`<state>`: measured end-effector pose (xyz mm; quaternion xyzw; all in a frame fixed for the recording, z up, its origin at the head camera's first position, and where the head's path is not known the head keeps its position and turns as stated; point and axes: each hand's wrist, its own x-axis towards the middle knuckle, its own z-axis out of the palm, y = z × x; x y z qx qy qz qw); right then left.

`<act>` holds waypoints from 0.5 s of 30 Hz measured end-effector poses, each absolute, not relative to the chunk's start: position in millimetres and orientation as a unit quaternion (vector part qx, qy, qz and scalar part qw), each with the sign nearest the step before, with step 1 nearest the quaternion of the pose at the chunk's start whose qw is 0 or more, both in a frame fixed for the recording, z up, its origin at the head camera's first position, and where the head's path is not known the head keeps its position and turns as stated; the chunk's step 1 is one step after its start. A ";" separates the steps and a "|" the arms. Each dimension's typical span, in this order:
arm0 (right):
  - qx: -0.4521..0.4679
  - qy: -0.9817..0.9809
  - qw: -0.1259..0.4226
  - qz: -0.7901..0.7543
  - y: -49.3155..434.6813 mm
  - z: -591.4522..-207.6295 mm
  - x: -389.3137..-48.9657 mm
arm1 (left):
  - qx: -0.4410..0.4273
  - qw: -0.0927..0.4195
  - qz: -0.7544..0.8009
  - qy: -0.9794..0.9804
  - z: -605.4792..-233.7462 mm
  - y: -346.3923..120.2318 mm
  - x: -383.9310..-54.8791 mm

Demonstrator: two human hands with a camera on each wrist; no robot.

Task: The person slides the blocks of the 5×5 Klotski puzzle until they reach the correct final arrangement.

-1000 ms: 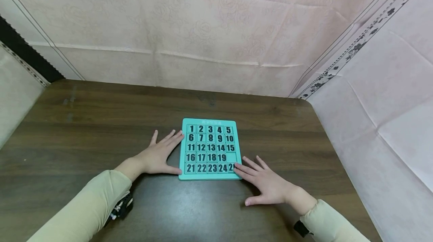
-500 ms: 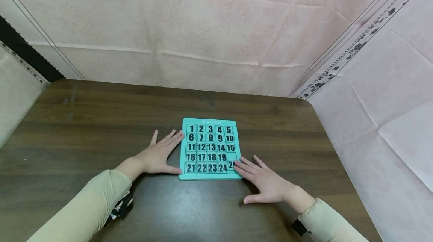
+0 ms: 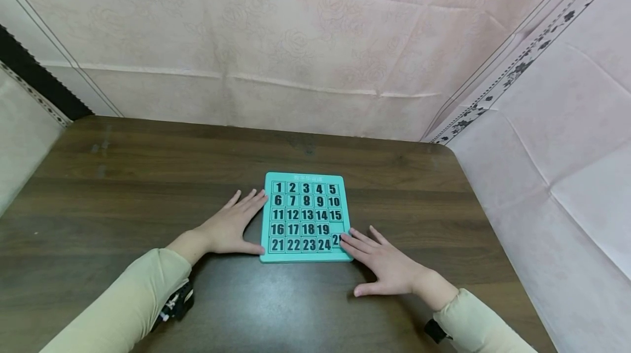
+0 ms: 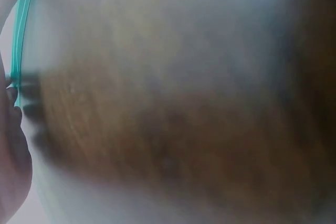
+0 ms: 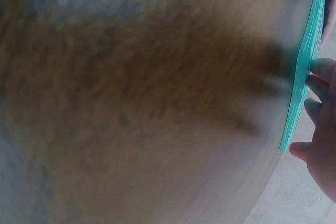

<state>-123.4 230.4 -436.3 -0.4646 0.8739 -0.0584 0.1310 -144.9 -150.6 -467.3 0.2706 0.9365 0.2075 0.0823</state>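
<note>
A turquoise sliding number puzzle [image 3: 304,258] lies flat on the table in the head view, its black-numbered tiles in rows. My left hand [image 3: 222,231] is spread at its left side, fingertips and thumb touching the edge. At the lower right corner, straight fingers of my right hand [image 3: 386,268] rest on a tile [image 3: 337,239] whose second digit they cover; the first is a 2. That tile sits slightly higher than its row, with a blank slot [image 3: 337,228] above it. Both wrist views show the puzzle's thin side edge-on, beside the left hand [image 4: 13,156] and right hand [image 5: 323,114].
The brown wood-grain table [image 3: 148,177] extends around the puzzle on all sides. Pale patterned cloth [image 3: 296,40] hangs behind it, and more cloth [image 3: 567,177] falls along the right side.
The tile under my right fingers has shifted slightly up toward the blank slot, and the right hand moved slightly up and left with it. My left index finger has drawn closer to its neighbours.
</note>
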 end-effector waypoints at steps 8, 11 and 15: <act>-0.463 0.874 0.135 -0.054 230.2 -437.1 -125.7 | 0.269 0.088 0.209 0.936 -464.5 -150.1 -144.6; -0.463 0.875 0.132 -0.049 229.7 -437.7 -127.6 | 0.268 0.089 0.209 0.936 -464.4 -150.1 -144.8; -0.463 0.876 0.128 -0.046 229.0 -437.9 -130.1 | 0.269 0.090 0.207 0.936 -464.3 -150.0 -144.9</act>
